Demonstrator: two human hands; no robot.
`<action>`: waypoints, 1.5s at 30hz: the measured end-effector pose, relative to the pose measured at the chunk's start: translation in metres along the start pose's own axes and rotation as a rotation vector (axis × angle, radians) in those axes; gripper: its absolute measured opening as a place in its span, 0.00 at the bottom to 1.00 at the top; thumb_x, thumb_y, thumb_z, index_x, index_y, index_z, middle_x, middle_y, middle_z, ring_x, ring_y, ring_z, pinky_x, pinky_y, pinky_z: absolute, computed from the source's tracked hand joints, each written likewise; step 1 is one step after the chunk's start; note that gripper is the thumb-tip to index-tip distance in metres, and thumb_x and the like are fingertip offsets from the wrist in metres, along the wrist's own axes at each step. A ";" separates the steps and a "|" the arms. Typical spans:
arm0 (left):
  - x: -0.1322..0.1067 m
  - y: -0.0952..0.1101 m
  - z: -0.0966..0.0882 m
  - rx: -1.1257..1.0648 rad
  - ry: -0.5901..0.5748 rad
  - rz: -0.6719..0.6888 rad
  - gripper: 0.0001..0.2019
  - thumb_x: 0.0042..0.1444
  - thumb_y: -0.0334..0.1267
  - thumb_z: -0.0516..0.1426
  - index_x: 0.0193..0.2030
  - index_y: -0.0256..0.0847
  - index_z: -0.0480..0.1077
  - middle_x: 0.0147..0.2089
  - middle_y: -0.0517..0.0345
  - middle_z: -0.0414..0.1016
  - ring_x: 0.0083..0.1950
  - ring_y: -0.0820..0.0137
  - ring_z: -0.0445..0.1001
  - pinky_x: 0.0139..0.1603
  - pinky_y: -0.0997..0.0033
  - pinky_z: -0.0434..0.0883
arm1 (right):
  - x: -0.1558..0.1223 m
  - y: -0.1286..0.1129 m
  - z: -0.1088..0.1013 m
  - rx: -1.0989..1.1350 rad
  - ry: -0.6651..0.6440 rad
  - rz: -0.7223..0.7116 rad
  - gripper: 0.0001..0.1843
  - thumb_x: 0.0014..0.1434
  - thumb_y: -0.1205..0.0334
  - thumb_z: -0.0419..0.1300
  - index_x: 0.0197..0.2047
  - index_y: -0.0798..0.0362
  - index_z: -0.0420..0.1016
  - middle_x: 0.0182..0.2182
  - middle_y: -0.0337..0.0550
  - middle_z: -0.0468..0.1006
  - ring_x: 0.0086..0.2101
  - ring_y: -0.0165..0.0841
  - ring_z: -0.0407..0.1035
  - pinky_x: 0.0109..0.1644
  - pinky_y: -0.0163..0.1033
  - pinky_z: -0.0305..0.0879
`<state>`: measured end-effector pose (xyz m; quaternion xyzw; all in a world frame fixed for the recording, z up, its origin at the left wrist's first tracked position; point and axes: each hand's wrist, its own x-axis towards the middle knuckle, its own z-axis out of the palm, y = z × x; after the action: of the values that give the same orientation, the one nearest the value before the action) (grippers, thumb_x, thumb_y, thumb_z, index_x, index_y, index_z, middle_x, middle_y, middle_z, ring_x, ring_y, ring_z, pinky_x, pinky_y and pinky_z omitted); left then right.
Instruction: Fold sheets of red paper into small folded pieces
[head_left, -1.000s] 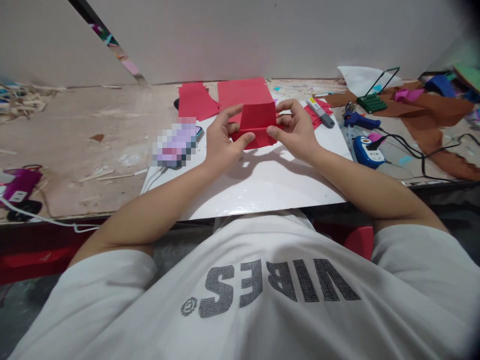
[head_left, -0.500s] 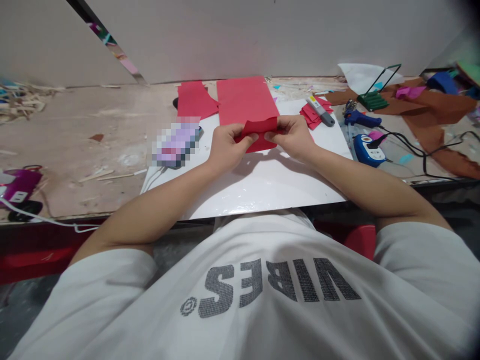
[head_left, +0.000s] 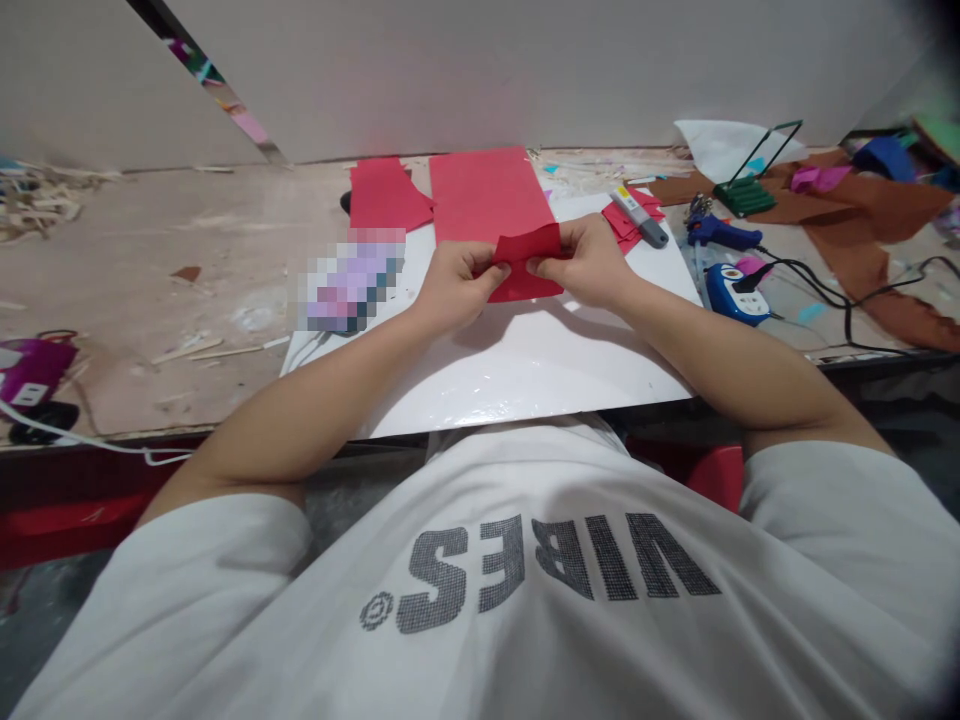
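Between both hands, a small piece of red paper [head_left: 528, 262] is held above the white board [head_left: 480, 385], with a fold across it. My left hand [head_left: 459, 280] pinches its left side, thumb on the near face. On the right side, my right hand [head_left: 589, 262] grips it the same way, thumb pressing near the middle. Fingers behind the paper are mostly hidden. Just beyond the hands lies a large red sheet [head_left: 487, 190]. Another cut red sheet [head_left: 386, 195] is to its left.
A phone [head_left: 352, 285], its screen blurred out, lies at the board's left. On the right are a utility knife [head_left: 640, 216] on red scraps, a blue glue gun [head_left: 724, 235], a blue power socket [head_left: 739, 295] with black cables, and brown sheets [head_left: 855, 260]. Wood sticks [head_left: 37, 205] pile at far left.
The upper part of the small red paper, curled toward me before, now stands flatter and more upright between my fingers. Both hands keep their grip with only slight shifts.
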<state>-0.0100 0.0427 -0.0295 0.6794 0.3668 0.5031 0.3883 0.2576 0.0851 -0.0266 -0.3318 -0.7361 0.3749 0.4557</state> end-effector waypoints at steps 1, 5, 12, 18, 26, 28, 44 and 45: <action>0.003 -0.002 -0.002 -0.024 -0.016 -0.017 0.08 0.68 0.46 0.79 0.45 0.45 0.93 0.33 0.56 0.86 0.32 0.59 0.85 0.34 0.57 0.88 | 0.003 0.003 -0.005 -0.014 -0.014 0.014 0.15 0.59 0.57 0.87 0.47 0.49 0.95 0.38 0.45 0.92 0.50 0.55 0.90 0.57 0.64 0.98; 0.011 -0.012 -0.008 -0.053 -0.023 -0.018 0.10 0.63 0.46 0.80 0.46 0.46 0.94 0.38 0.55 0.93 0.34 0.59 0.89 0.31 0.62 0.86 | 0.013 0.014 -0.023 -0.034 -0.060 0.032 0.19 0.56 0.49 0.91 0.38 0.46 0.90 0.34 0.47 0.90 0.41 0.51 0.87 0.53 0.63 0.97; 0.016 -0.028 -0.012 -0.065 0.048 -0.061 0.16 0.59 0.51 0.84 0.45 0.45 0.93 0.42 0.48 0.96 0.42 0.52 0.95 0.38 0.56 0.92 | 0.015 0.024 -0.027 -0.082 -0.064 0.083 0.21 0.60 0.53 0.90 0.38 0.43 0.82 0.31 0.42 0.83 0.39 0.47 0.83 0.58 0.66 0.95; 0.019 -0.034 -0.009 -0.072 0.029 -0.052 0.22 0.58 0.58 0.85 0.47 0.49 0.89 0.47 0.49 0.96 0.49 0.50 0.94 0.46 0.51 0.91 | 0.003 0.006 -0.005 0.053 -0.149 0.106 0.16 0.59 0.54 0.85 0.47 0.46 0.88 0.42 0.45 0.92 0.46 0.49 0.88 0.60 0.62 0.96; 0.002 -0.027 0.008 0.398 0.431 0.150 0.32 0.62 0.60 0.88 0.56 0.51 0.77 0.64 0.47 0.85 0.73 0.43 0.77 0.76 0.33 0.70 | -0.011 -0.014 0.029 0.167 0.037 0.104 0.25 0.63 0.46 0.85 0.58 0.48 0.90 0.52 0.50 0.96 0.51 0.50 0.91 0.61 0.59 0.94; -0.003 -0.019 0.016 0.424 0.342 0.194 0.25 0.69 0.62 0.82 0.49 0.50 0.77 0.56 0.47 0.86 0.66 0.43 0.81 0.73 0.34 0.72 | -0.012 -0.016 0.031 0.203 0.011 0.108 0.29 0.63 0.39 0.87 0.57 0.47 0.90 0.52 0.50 0.96 0.51 0.48 0.90 0.61 0.57 0.93; -0.012 0.002 0.022 0.158 0.299 0.136 0.21 0.73 0.65 0.79 0.50 0.50 0.91 0.45 0.53 0.96 0.43 0.58 0.89 0.45 0.57 0.85 | -0.013 -0.011 0.021 -0.191 0.126 -0.180 0.15 0.76 0.40 0.76 0.46 0.42 0.87 0.46 0.46 0.91 0.48 0.47 0.82 0.65 0.58 0.85; -0.012 0.004 0.022 0.161 0.298 0.142 0.20 0.73 0.64 0.78 0.49 0.49 0.90 0.44 0.54 0.95 0.41 0.59 0.88 0.43 0.58 0.83 | -0.012 -0.010 0.019 -0.219 0.175 -0.191 0.15 0.74 0.41 0.78 0.48 0.41 0.86 0.48 0.46 0.89 0.50 0.48 0.81 0.66 0.59 0.85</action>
<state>0.0091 0.0267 -0.0352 0.6503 0.4105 0.5935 0.2375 0.2430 0.0655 -0.0292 -0.3395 -0.7584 0.2170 0.5124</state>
